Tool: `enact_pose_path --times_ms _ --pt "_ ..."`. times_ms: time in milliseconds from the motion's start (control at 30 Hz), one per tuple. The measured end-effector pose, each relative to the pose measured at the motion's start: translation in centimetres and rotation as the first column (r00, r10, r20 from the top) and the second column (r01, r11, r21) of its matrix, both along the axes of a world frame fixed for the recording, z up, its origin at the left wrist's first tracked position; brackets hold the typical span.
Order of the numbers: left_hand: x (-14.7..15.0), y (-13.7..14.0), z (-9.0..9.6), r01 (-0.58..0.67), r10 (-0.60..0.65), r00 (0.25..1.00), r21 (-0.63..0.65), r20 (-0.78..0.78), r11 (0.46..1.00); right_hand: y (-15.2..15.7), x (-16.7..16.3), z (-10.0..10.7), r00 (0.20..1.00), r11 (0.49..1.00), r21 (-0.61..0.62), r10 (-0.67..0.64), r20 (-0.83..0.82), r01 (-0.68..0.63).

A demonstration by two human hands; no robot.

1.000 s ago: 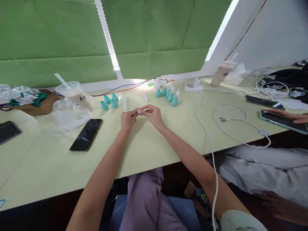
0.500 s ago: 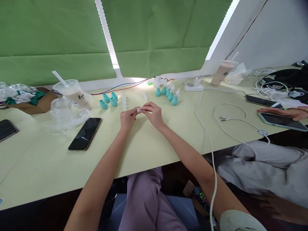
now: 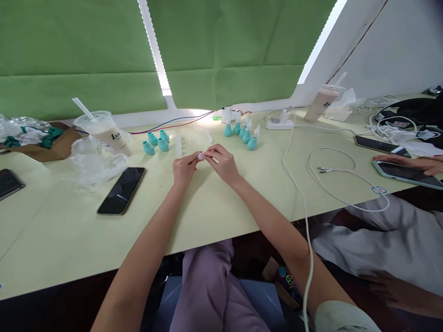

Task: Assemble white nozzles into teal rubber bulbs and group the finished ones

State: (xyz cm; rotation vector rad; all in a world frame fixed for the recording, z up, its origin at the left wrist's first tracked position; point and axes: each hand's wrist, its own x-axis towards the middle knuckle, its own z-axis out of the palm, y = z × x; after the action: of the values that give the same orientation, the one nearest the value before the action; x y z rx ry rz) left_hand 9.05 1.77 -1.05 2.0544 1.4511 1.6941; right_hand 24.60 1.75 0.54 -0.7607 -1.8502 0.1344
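Between the fingertips of my left hand (image 3: 184,170) and my right hand (image 3: 223,163) is a small translucent white plastic piece (image 3: 200,157), pinched from both sides just above the table. Fingers cover much of it. Beyond my left hand stand several open-necked teal rubber bulbs (image 3: 148,148). Rows of small clear plastic parts (image 3: 178,145) lie past my fingertips. To the right of them, several teal bulbs with clear pointed tips (image 3: 252,143) stand upright.
A black phone (image 3: 122,191) lies left of my left forearm, near a plastic bag (image 3: 88,159), a drink cup (image 3: 107,133) and a cardboard box (image 3: 64,145). A white cable (image 3: 301,193) runs from a power strip (image 3: 279,123) across my right arm. Another person's hand (image 3: 411,161) rests on a phone at right.
Both hands stay in nearly the same place, still pinching the small white piece. My right-hand fingers have shifted slightly. The view has tilted a little.
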Motion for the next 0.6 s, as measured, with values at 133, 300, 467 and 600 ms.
enact_pose_path --times_ms 133,300,467,600 --pt "-0.1 0.1 -0.2 0.002 -0.002 1.000 0.016 -0.004 1.000 0.0 -0.1 -0.1 1.000 1.000 -0.006 0.008 -0.028 -0.008" --pt "0.1 -0.2 0.0 0.006 -0.006 1.000 0.009 0.025 1.000 0.1 -0.5 -0.2 0.985 0.996 -0.078 0.036 -0.170 -0.050" --pt "0.4 -0.6 0.6 0.025 -0.025 0.998 0.007 0.053 1.000 -0.2 -0.9 0.0 0.959 0.985 -0.156 0.033 -0.283 -0.080" --pt "0.6 -0.7 0.7 0.015 -0.016 0.998 0.004 0.066 1.000 -0.3 -1.0 0.2 0.946 0.978 -0.181 0.040 -0.322 -0.103"
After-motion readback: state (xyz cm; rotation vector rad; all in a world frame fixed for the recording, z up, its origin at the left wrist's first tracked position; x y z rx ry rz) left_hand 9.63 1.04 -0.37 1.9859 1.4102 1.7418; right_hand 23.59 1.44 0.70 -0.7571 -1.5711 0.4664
